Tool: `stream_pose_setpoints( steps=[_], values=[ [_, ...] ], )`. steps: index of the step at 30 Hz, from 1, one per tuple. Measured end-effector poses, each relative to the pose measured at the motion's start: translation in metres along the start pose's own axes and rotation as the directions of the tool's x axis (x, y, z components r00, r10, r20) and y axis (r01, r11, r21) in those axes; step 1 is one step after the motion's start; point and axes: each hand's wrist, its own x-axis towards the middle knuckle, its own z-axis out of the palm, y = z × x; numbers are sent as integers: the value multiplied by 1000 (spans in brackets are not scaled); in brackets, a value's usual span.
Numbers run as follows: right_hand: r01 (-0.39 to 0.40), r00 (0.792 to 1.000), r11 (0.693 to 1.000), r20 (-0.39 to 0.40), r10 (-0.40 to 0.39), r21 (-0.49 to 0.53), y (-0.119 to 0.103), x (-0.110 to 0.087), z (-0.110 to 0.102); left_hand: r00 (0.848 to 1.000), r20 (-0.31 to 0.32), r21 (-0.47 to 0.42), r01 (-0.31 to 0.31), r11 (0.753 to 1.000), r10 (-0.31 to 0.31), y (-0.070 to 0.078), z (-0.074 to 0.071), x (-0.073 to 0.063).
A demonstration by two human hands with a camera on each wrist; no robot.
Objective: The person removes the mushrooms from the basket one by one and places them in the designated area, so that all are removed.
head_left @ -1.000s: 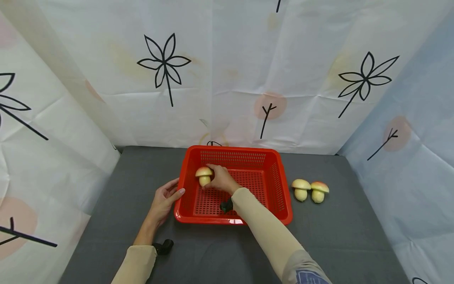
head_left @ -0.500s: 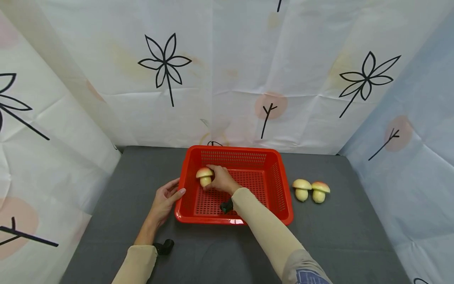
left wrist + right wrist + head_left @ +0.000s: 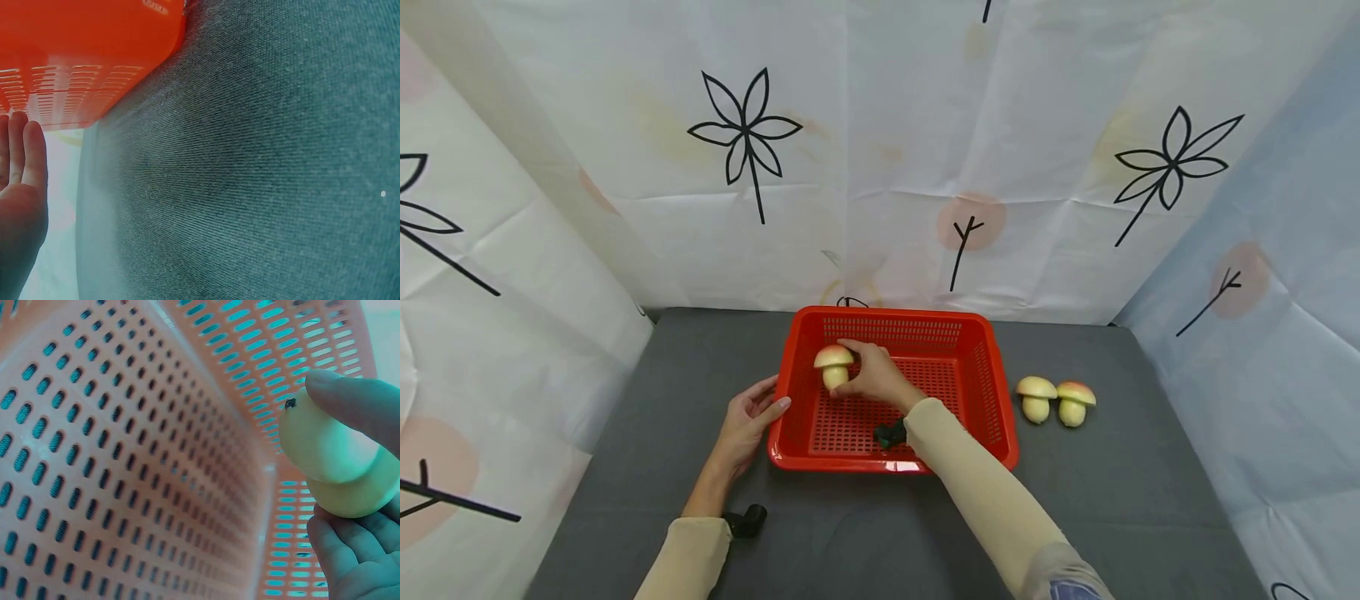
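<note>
A toy mushroom with a yellow and reddish cap is inside the left part of the red plastic basket. My right hand holds it between thumb and fingers from its right side. In the right wrist view the thumb lies along one side of the pale mushroom, the fingers along the other. At the basket's left wall, my left hand rests with its thumb at the rim. Its fingers look straight against the slotted outer wall in the left wrist view.
Two more toy mushrooms stand side by side on the grey cloth right of the basket: a yellow one and a reddish-capped one. The grey tabletop is bordered by printed white fabric at the back and sides.
My right hand and the mushroom have risen slightly, and the right wrist has swung a little to the right. The left hand and the basket have stayed in place.
</note>
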Motion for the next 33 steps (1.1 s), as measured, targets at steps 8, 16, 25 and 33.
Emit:
stream_pose_setpoints(
  steps=[8, 16, 25, 33],
  values=[
    [78, 997, 996, -28, -77, 43, -13, -18, -15, 1000, 2, 5, -2, 1000, 2, 1, 0, 0],
    [154, 986, 985, -71, -149, 77, -22, -37, -30, 1000, -10, 5, 0, 1000, 0, 1, 1, 0],
    [209, 972, 974, -126, -197, 89, -23, -59, -45, 1000, -16, 9, 9, 1000, -8, 0, 0, 0],
    [259, 956, 959, -172, -238, 112, -15, -80, -60, 1000, -22, 7, 16, 1000, -15, -1, 0, 1]
  ],
)
